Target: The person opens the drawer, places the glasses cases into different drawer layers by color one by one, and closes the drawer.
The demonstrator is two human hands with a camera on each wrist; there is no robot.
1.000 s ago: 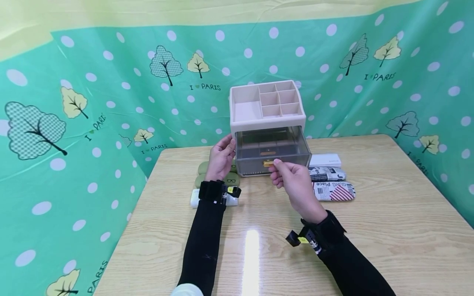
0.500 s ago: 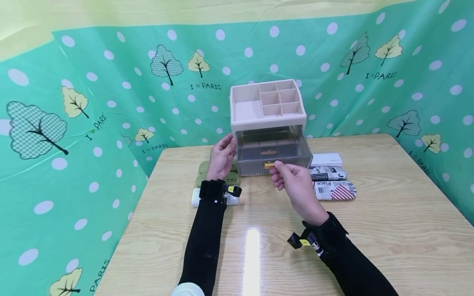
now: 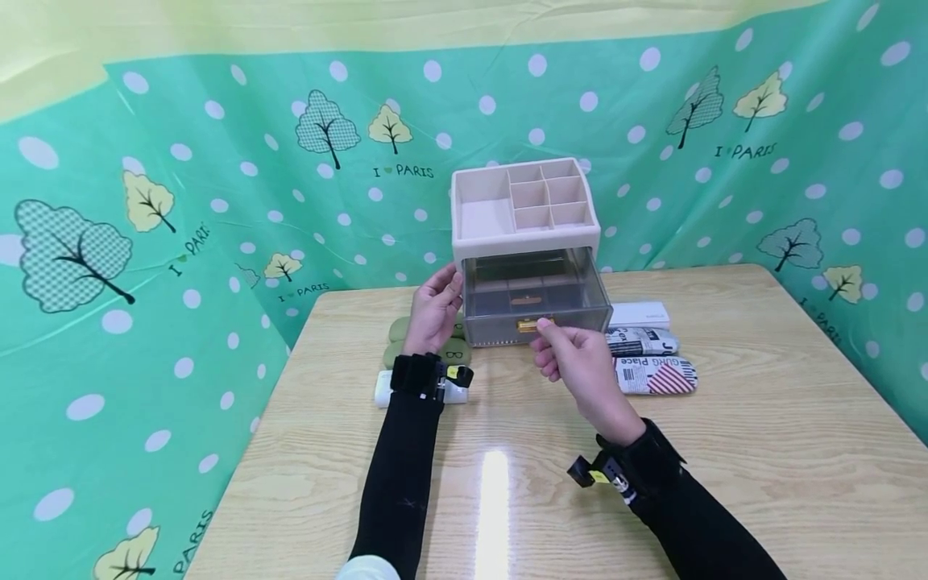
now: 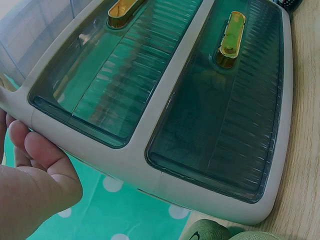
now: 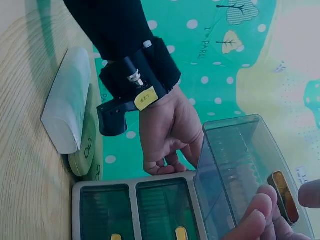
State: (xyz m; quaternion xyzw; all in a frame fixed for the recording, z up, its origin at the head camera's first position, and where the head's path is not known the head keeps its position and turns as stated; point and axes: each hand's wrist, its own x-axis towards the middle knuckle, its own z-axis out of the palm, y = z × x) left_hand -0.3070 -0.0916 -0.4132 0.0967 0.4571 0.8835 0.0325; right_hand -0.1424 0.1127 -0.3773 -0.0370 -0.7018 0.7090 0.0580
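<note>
A cream desktop organizer (image 3: 525, 241) stands at the back of the table, with open compartments on top. Its upper smoky clear drawer (image 3: 484, 327) is pulled out, and no contents show inside. At the drawer's front, my right hand (image 3: 580, 364) pinches the gold handle (image 3: 528, 325) between thumb and fingers; the right wrist view shows these fingers (image 5: 260, 210) close about it. My left hand (image 3: 432, 316) holds the organizer's left side, fingertips against the cream frame (image 4: 75, 137) in the left wrist view. Lower drawers with gold handles (image 4: 233, 35) appear shut there.
Left of the organizer lie two green glasses cases (image 3: 395, 354) and a white case (image 3: 382, 388), partly behind the left wrist. To the right are a white box (image 3: 641, 314) and two newsprint-patterned cases (image 3: 652, 376). A green dotted curtain (image 3: 406, 234) hangs behind the wooden table (image 3: 725, 483).
My right hand has shifted slightly right and toward me, showing more of the handle. The drawer looks a touch further out. My left hand keeps its place.
</note>
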